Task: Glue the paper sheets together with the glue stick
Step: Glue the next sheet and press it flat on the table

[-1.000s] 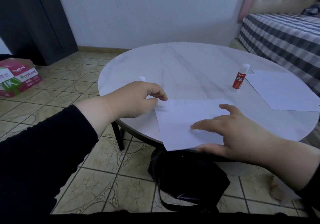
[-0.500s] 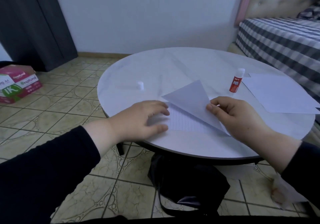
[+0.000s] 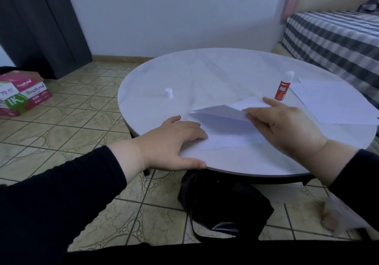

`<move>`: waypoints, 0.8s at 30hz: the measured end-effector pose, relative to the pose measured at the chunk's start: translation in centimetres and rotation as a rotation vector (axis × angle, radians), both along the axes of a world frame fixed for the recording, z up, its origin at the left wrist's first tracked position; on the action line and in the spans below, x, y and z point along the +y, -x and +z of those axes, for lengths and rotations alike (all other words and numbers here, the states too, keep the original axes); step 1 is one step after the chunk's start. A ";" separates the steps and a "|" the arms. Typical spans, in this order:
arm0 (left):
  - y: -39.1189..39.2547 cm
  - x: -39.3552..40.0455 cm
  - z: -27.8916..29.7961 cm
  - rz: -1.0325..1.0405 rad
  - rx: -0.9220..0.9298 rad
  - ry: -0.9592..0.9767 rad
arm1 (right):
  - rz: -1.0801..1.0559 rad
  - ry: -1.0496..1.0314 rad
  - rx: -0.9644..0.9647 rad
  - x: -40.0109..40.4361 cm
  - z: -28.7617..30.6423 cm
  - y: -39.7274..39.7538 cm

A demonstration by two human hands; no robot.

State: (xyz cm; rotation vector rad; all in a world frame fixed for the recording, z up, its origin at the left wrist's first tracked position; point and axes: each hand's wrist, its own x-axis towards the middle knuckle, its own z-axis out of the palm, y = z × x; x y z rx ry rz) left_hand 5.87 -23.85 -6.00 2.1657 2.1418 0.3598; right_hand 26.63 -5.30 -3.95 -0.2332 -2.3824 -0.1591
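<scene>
A white paper sheet (image 3: 223, 119) lies near the front of the round marble table (image 3: 205, 76), its upper layer lifted and folded back over lined print. My right hand (image 3: 283, 127) pinches the lifted sheet at its right side. My left hand (image 3: 176, 139) rests flat on the sheet's left edge, fingers straight, thumb at the table rim. A red glue stick (image 3: 284, 87) stands upright, uncapped, just beyond my right hand. Its white cap (image 3: 168, 93) sits apart at the table's left. More white sheets (image 3: 332, 100) lie at the right.
A black bag (image 3: 223, 207) sits on the tiled floor under the table's front edge. A pink and green paper carton (image 3: 22, 92) stands on the floor at left. A striped bed (image 3: 336, 37) is at the right, a dark wardrobe (image 3: 41, 23) at back left.
My right hand went from lying flat on the sheet to pinching it and folding it up and back. My left hand moved from the sheet's far corner to its left edge.
</scene>
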 end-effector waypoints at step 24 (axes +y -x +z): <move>-0.1 -1.5 -2.1 -0.002 -0.164 -0.147 | 0.088 0.073 -0.257 -1.6 -2.1 0.6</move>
